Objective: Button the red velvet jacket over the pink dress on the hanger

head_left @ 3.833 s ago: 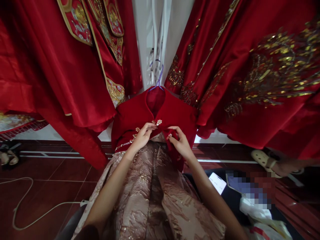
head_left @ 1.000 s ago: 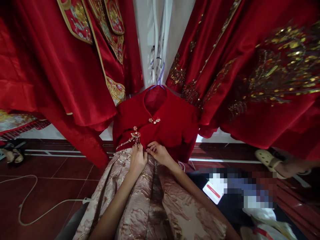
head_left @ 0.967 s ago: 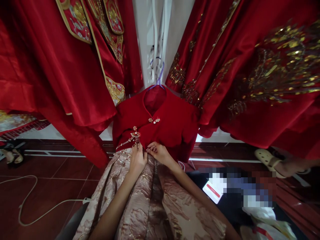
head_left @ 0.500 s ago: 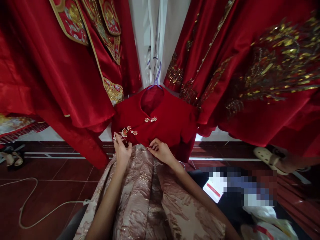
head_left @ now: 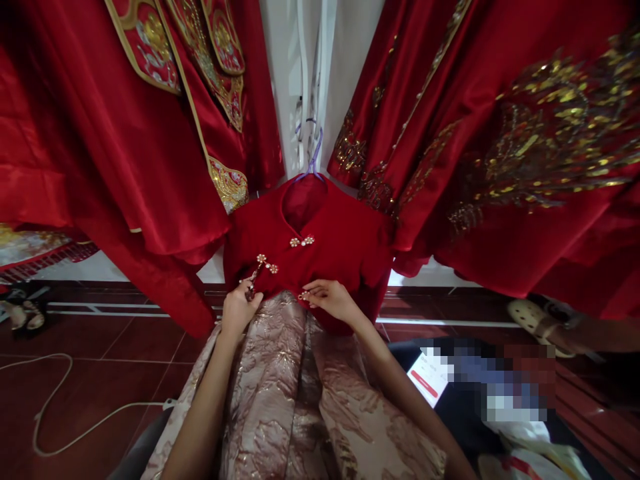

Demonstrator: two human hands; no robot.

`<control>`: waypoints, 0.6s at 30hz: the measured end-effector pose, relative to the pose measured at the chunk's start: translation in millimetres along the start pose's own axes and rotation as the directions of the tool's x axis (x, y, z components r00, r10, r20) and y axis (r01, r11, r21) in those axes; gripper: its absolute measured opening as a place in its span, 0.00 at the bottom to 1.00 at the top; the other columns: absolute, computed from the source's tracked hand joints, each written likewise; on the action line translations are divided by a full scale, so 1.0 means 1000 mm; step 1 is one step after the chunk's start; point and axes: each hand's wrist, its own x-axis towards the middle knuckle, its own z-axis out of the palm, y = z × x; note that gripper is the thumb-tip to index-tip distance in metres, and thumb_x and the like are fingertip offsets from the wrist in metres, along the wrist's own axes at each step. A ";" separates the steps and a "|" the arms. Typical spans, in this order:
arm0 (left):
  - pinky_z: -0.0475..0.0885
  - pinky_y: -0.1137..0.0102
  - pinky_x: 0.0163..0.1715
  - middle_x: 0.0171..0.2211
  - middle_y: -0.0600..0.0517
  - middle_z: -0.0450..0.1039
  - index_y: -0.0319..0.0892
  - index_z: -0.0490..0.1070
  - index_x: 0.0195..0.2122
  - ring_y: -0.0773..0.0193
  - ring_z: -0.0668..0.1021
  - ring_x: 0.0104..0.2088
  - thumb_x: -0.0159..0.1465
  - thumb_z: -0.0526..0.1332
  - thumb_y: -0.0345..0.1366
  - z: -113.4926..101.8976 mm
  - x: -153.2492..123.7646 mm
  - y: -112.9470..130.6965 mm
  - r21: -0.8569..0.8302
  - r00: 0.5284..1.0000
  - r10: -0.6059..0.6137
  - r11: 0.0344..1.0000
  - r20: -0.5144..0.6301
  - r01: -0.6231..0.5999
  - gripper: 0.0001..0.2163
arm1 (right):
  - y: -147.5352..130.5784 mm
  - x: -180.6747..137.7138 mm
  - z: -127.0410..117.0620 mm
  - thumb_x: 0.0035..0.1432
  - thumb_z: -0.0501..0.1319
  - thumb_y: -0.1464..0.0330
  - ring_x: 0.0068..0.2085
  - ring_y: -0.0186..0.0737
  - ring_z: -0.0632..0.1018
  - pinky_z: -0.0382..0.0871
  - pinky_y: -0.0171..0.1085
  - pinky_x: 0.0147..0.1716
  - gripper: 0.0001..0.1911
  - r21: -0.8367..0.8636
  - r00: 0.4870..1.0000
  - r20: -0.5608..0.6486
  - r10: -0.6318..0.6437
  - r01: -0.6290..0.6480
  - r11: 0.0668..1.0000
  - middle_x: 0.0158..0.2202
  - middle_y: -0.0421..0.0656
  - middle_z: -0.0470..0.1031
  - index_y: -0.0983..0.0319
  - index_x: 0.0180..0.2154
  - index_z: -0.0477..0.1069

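Note:
A short red velvet jacket (head_left: 345,243) hangs on a purple hanger (head_left: 314,160) over a pink-gold brocade skirt (head_left: 295,400). Pearl-and-gold clasps close its front; the top clasp (head_left: 302,241) sits below the collar. My left hand (head_left: 239,308) is closed, pinching the tasselled ornament (head_left: 257,273) that hangs from the second clasp. My right hand (head_left: 333,300) pinches a small pearl fastener (head_left: 304,295) at the jacket's hem, fingers curled on it.
Red satin robes with gold embroidery hang at the left (head_left: 125,133) and right (head_left: 500,133). A white cable (head_left: 50,413) lies on the dark red tiled floor. Another person's foot in a cream sandal (head_left: 533,317) shows at the right. A white card (head_left: 429,379) lies beside blurred items.
My left hand moved left from the hem and took the tassel ornament, pulling it down. My right hand stayed at the hem, now pinching a pearl fastener.

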 end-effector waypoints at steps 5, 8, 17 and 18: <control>0.57 0.74 0.24 0.17 0.57 0.62 0.41 0.67 0.25 0.68 0.67 0.20 0.55 0.58 0.40 -0.033 -0.003 0.037 -0.120 0.994 0.033 0.993 0.105 -0.020 0.08 | -0.024 -0.012 -0.021 0.46 0.68 0.64 0.28 0.33 0.77 0.73 0.34 0.31 0.15 0.127 0.984 0.176 0.002 -0.025 0.992 0.29 0.43 0.78 0.65 0.37 0.74; 0.59 0.75 0.23 0.17 0.57 0.59 0.41 0.62 0.21 0.70 0.65 0.20 0.55 0.55 0.37 -0.052 -0.012 0.066 -0.367 0.981 0.100 0.930 0.169 -0.031 0.08 | -0.037 -0.021 -0.035 0.47 0.68 0.63 0.29 0.32 0.77 0.74 0.34 0.32 0.15 0.223 0.971 0.237 -0.005 -0.050 0.974 0.31 0.43 0.79 0.64 0.37 0.74; 0.69 0.58 0.48 0.44 0.41 0.64 0.37 0.62 0.44 0.51 0.71 0.47 0.49 0.60 0.26 0.006 -0.030 0.074 -0.192 0.970 0.201 0.966 0.135 -0.173 0.20 | -0.040 -0.026 -0.056 0.48 0.67 0.65 0.25 0.29 0.74 0.70 0.30 0.27 0.12 0.280 0.971 0.238 -0.023 -0.046 0.959 0.29 0.41 0.77 0.64 0.35 0.74; 0.69 0.58 0.48 0.45 0.41 0.63 0.37 0.61 0.46 0.51 0.71 0.48 0.50 0.59 0.25 0.013 -0.032 0.071 -0.193 0.973 0.198 0.966 0.120 -0.173 0.21 | -0.040 -0.026 -0.055 0.48 0.67 0.65 0.25 0.28 0.74 0.70 0.29 0.26 0.12 0.264 0.967 0.254 -0.024 -0.045 0.963 0.29 0.41 0.77 0.64 0.35 0.74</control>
